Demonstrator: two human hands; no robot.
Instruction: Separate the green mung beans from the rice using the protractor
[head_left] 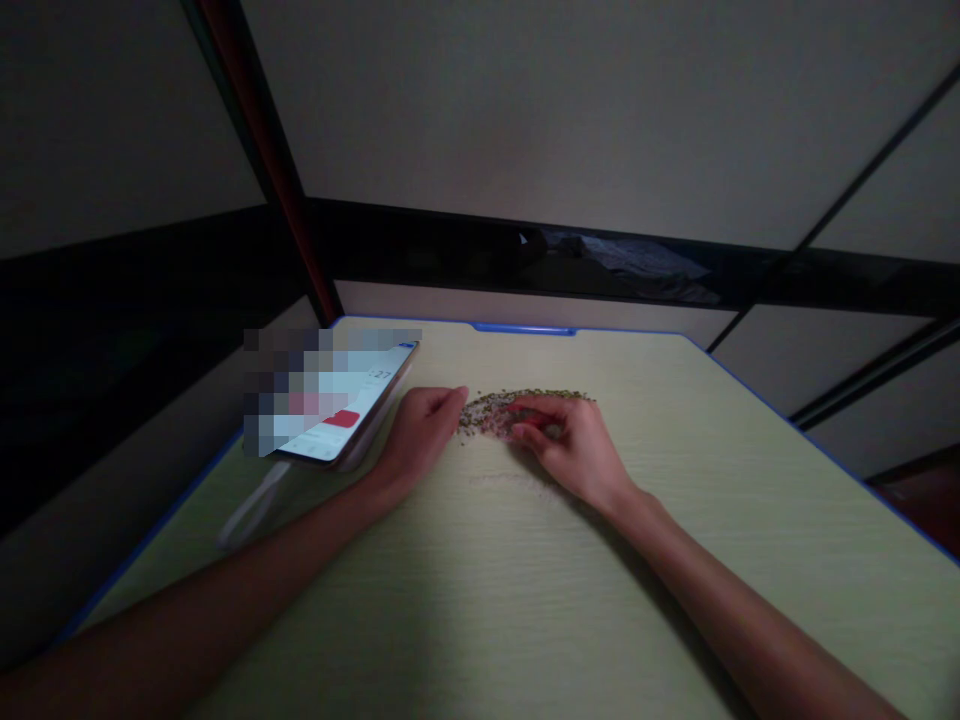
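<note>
A spread of small dark and yellowish bits [487, 408], like seeds or beads, lies on the pale wood-grain table [480, 600] between my hands. My right hand [581, 450] is at the right side of the spread, thumb and fingers pinched round a small red object [527, 414] whose kind I cannot make out. Paler pinkish bits lie under and beside those fingertips. On the left edge of the bits rests my left hand [424, 435], its fingers curled closed on the tabletop. Whatever is inside it, if anything, is hidden.
Left of my left hand, a phone [352, 405] with a lit screen is propped at a slant, partly blurred out. A whitish strap or cable [251, 510] lies below it. The table has a blue edge with a blue handle [525, 329] at the back, near cabinet panels [525, 110].
</note>
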